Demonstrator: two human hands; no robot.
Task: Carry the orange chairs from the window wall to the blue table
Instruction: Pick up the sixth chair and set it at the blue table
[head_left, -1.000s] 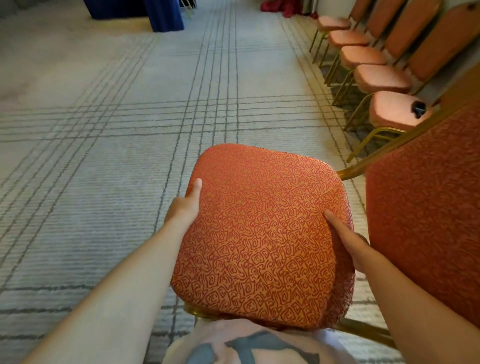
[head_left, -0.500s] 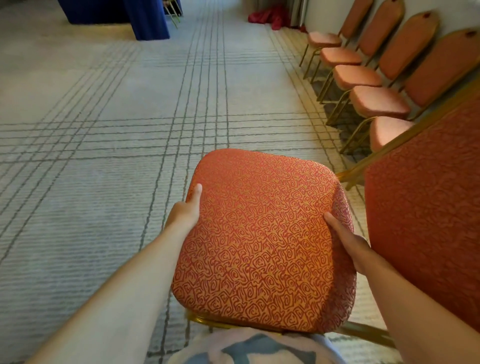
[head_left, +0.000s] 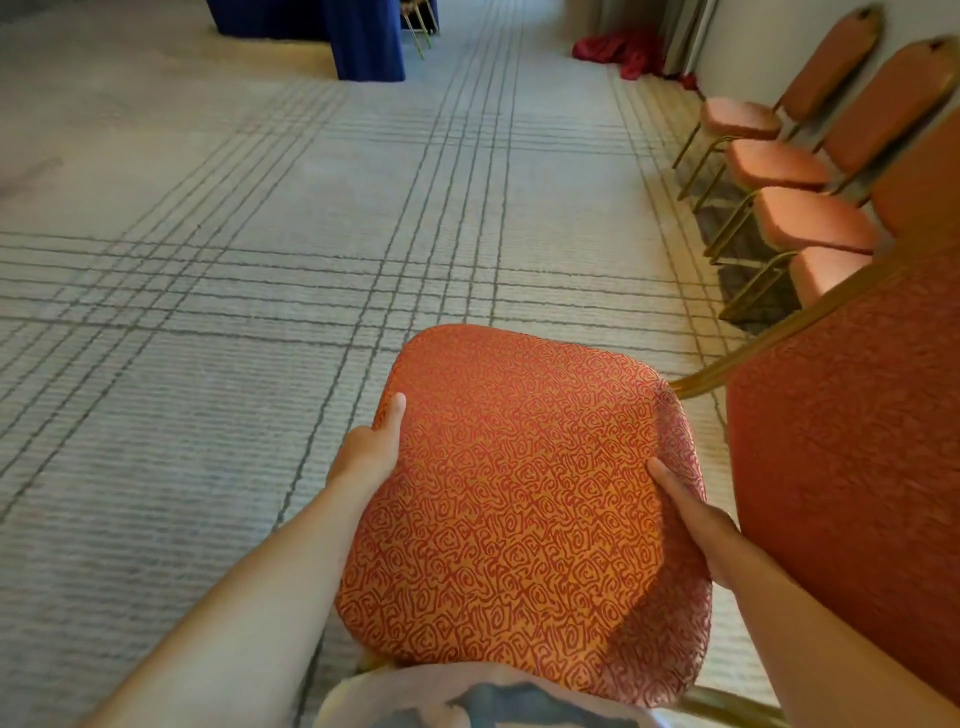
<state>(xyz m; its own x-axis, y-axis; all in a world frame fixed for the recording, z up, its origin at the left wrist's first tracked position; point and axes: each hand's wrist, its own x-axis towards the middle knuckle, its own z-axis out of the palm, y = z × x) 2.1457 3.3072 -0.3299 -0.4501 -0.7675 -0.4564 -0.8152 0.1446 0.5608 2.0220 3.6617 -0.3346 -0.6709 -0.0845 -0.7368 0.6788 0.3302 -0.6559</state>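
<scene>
I read this as the carry step. Chair (head_left: 519, 493) is held off the floor at the torso. Left hand (head_left: 369, 452) and right hand (head_left: 696, 519) grip opposite seat edges, thumbs on top. Table (head_left: 337, 31) is far ahead-left. Next: walk it there, clearing the wall chairs (head_left: 810, 218).

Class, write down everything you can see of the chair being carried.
The carried chair has a padded seat and backrest in orange fabric with a red swirl pattern, on a gold-coloured frame. Its seat faces the camera, backrest at right; legs are hidden. The left hand and right hand grip the seat's opposite edges.
</scene>
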